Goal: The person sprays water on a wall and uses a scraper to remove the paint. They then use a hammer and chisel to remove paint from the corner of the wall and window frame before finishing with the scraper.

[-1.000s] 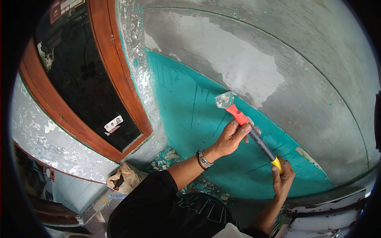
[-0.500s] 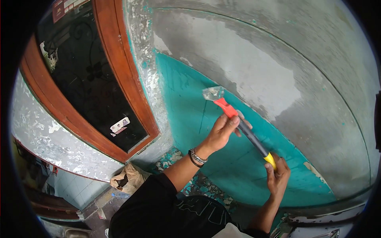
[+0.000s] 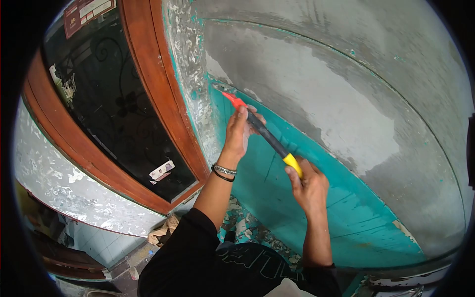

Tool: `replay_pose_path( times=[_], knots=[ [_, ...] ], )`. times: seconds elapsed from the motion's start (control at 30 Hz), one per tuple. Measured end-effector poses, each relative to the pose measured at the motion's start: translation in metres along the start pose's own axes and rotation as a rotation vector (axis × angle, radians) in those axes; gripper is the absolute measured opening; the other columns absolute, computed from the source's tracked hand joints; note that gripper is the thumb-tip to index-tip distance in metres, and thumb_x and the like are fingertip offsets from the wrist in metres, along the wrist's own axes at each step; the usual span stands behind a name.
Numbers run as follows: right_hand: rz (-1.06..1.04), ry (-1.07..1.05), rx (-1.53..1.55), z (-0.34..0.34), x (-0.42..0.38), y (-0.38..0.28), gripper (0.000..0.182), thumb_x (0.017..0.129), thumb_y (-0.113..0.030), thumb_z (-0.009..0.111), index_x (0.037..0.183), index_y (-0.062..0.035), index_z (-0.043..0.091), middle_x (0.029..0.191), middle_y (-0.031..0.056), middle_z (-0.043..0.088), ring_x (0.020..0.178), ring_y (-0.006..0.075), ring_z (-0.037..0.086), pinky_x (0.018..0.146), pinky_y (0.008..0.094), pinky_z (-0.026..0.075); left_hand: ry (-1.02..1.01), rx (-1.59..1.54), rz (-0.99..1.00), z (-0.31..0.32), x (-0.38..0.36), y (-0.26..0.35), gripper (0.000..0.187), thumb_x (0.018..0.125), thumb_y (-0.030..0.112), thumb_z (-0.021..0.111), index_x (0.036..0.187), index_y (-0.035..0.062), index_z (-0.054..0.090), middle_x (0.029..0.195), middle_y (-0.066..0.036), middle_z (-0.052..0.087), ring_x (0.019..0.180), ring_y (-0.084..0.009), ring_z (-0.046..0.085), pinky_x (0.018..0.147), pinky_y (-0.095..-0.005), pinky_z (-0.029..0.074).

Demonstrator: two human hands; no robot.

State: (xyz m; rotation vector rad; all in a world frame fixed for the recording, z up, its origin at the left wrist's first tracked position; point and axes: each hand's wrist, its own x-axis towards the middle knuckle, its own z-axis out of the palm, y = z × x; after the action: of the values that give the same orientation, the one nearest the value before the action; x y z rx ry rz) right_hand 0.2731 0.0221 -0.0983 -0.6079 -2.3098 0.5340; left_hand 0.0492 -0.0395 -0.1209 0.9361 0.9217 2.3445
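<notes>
A long-handled paint scraper (image 3: 269, 137) slants across the teal paint (image 3: 267, 183) on the wall. It has a red head, a dark shaft and a yellow end. My left hand (image 3: 238, 132) is closed around the shaft just below the red head. Lower down and to the right, my right hand (image 3: 310, 187) grips the yellow end. The scraper's blade lies at the upper left corner of the teal area, beside the bare grey wall (image 3: 356, 114); whether its edge touches the surface is hard to tell.
To the left stands a wood-framed dark glass panel (image 3: 148, 99) with stickers. Paint flakes (image 3: 242, 222) litter the floor along the wall. A crumpled brown sack (image 3: 163, 230) lies below the frame. At the bottom right is a shiny dark object (image 3: 396, 284).
Both hands have carried the scraper up and to the left, toward the corner of the teal paint near the wooden frame. The view has shifted slightly.
</notes>
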Motion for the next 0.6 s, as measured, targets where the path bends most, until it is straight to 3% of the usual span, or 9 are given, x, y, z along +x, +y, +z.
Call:
replay_pose_path(
  times=[0.17,0.27,0.33,0.4,0.43,0.5,0.53,0.6],
  knots=[
    [-0.084,-0.017,0.016,0.069,0.041,-0.008,0.026,0.086,-0.029,0.065,0.103,-0.0100,0.061,0.087,0.0132,0.065,0.072,0.0345,0.063,0.059,0.0443,0.049,0.141,0.030,0.019,-0.061,0.028,0.010,0.043,0.094,0.047,0.050,0.103,0.0056,0.053,0.087,-0.008,0.061,0.082,-0.0186,0.061,0.074,-0.0319,0.048],
    [-0.103,-0.087,0.057,0.093,0.039,-0.008,0.027,0.087,-0.027,0.062,0.107,-0.0094,0.056,0.092,0.0156,0.064,0.076,0.0374,0.063,0.062,0.0473,0.049,0.325,0.080,0.051,-0.087,0.028,0.006,0.042,0.094,0.048,0.050,0.105,0.0079,0.051,0.088,-0.006,0.062,0.082,-0.0169,0.064,0.065,-0.0291,0.050],
    [-0.072,-0.200,0.102,0.105,0.021,0.000,0.026,0.088,-0.023,0.060,0.108,-0.0082,0.051,0.093,0.0174,0.063,0.079,0.0408,0.062,0.063,0.0508,0.048,0.216,0.183,0.044,-0.083,-0.001,0.002,0.040,0.096,0.047,0.048,0.106,0.0083,0.052,0.094,-0.007,0.064,0.085,-0.0163,0.063,0.066,-0.0288,0.050],
    [-0.015,-0.196,0.173,0.106,-0.007,0.011,0.024,0.087,-0.022,0.061,0.103,-0.0072,0.053,0.083,0.0174,0.063,0.072,0.0405,0.061,0.061,0.0466,0.048,-0.001,0.401,-0.118,-0.062,-0.035,0.004,0.036,0.093,0.034,0.055,0.114,0.0045,0.054,0.102,-0.011,0.064,0.092,-0.0169,0.062,0.076,-0.0328,0.049],
    [0.086,-0.220,0.292,0.100,-0.023,0.016,0.022,0.086,-0.022,0.063,0.099,-0.0059,0.054,0.075,0.0156,0.060,0.066,0.0342,0.060,0.058,0.0416,0.047,-0.002,0.401,-0.122,-0.053,-0.047,0.009,0.036,0.093,0.034,0.055,0.114,0.0045,0.054,0.102,-0.011,0.064,0.092,-0.0169,0.062,0.076,-0.0328,0.049],
    [0.208,-0.178,0.471,0.091,-0.064,0.040,0.021,0.085,-0.022,0.066,0.092,-0.0035,0.057,0.064,0.0101,0.054,0.057,0.0202,0.055,0.055,0.0320,0.044,-0.402,0.767,0.055,-0.041,-0.059,0.015,0.044,0.087,0.023,0.060,0.124,0.0025,0.050,0.111,-0.011,0.064,0.098,-0.0191,0.062,0.083,-0.0325,0.047],
    [0.235,-0.114,0.535,0.090,-0.089,0.057,0.021,0.085,-0.022,0.067,0.089,-0.0024,0.059,0.060,0.0065,0.051,0.055,0.0127,0.050,0.053,0.0274,0.041,-0.401,0.852,0.114,-0.053,-0.050,0.015,0.052,0.081,0.016,0.061,0.130,0.0012,0.048,0.117,-0.012,0.062,0.109,-0.0220,0.057,0.089,-0.0334,0.044],
    [0.292,-0.026,0.597,0.073,-0.130,0.072,0.023,0.085,-0.022,0.068,0.089,-0.0002,0.060,0.061,0.0011,0.049,0.059,0.0062,0.044,0.053,0.0251,0.038,-0.122,0.928,0.342,-0.074,-0.016,0.010,0.054,0.084,0.019,0.061,0.132,-0.0008,0.044,0.129,-0.018,0.053,0.121,-0.0284,0.050,0.096,-0.0374,0.041]
  ],
)
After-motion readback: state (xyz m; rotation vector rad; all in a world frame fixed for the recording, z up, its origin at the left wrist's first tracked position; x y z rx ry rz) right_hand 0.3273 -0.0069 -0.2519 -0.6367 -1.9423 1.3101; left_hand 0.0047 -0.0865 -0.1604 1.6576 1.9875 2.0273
